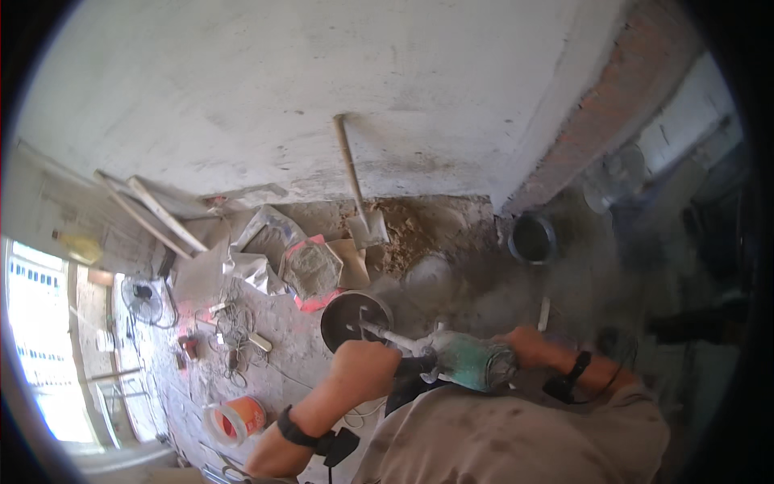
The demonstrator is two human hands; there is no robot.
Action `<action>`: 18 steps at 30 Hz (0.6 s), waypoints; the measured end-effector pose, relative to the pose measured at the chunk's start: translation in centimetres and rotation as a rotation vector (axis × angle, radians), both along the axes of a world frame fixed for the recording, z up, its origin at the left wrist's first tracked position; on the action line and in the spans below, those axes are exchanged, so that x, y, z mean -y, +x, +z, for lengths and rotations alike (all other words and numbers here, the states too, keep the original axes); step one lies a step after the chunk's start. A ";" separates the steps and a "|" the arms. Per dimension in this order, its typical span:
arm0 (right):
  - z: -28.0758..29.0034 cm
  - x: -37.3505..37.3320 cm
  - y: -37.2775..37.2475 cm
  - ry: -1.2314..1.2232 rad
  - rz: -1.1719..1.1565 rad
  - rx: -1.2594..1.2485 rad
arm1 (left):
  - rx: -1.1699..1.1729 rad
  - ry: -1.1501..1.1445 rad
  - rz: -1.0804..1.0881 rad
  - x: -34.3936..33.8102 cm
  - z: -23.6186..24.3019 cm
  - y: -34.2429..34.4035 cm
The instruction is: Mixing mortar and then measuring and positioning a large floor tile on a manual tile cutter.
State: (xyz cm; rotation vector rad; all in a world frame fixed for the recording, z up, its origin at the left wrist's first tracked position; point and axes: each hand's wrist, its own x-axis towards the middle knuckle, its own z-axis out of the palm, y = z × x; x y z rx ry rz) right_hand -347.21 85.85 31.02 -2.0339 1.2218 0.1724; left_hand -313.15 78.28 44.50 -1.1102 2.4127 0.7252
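Note:
A green electric mixing drill [468, 360] lies across in front of my body, its metal shaft [391, 335] pointing left. The shaft's end reaches into a dark round bucket [326, 329] on the floor; what the bucket holds is hard to make out. My left hand [363, 369] is closed around the drill's black side handle [415, 365]. At the other end of the drill, my right hand [526, 347] is wrapped round its rear grip, which is mostly hidden. Beyond the bucket sits an open bag of grey powder [313, 270] with torn, pinkish-red edges.
A shovel [348, 157] leans on the wall, its blade by a sand heap [409, 234]. Another dark bucket [532, 239] stands right. Cables [234, 331], an orange-and-white bucket [242, 418] and a fan [143, 302] are left. Dusty haze blurs the right side.

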 end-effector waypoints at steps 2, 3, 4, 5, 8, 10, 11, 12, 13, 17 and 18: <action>2.2 -1.1 -0.6 0.005 -0.076 0.067 | -0.032 -0.029 -0.092 1.3 3.9 -0.7; 2.9 -0.8 -1.0 -0.003 -0.116 0.146 | -0.040 -0.044 -0.112 2.1 5.0 -1.2; 3.8 -0.7 -1.4 -0.017 -0.135 0.138 | -0.092 -0.078 -0.180 2.9 5.8 -1.7; 4.6 -0.8 -1.7 -0.001 -0.193 0.119 | -0.143 -0.105 -0.252 3.5 6.3 -2.2; 8.3 0.5 -2.4 -0.011 -0.253 0.036 | -0.174 -0.124 -0.257 4.5 7.4 -3.4; 8.0 1.8 -3.3 -0.019 -0.288 -0.027 | -0.202 -0.125 -0.252 6.1 3.9 -4.0; 6.3 2.6 -4.6 -0.058 -0.280 -0.076 | -0.233 -0.133 -0.225 7.4 1.9 -4.5; 5.0 3.3 -5.8 -0.098 -0.279 -0.125 | -0.149 -0.099 -0.187 8.7 0.9 -5.8; 3.6 4.4 -6.7 -0.090 -0.288 -0.123 | -0.147 -0.092 -0.196 9.9 -1.2 -6.9; -1.7 12.7 -9.6 -0.089 -0.306 -0.207 | -0.153 -0.019 0.008 15.0 -14.5 -9.4; -2.5 15.4 -10.2 -0.094 -0.288 -0.207 | -0.153 -0.009 0.070 16.4 -17.1 -9.7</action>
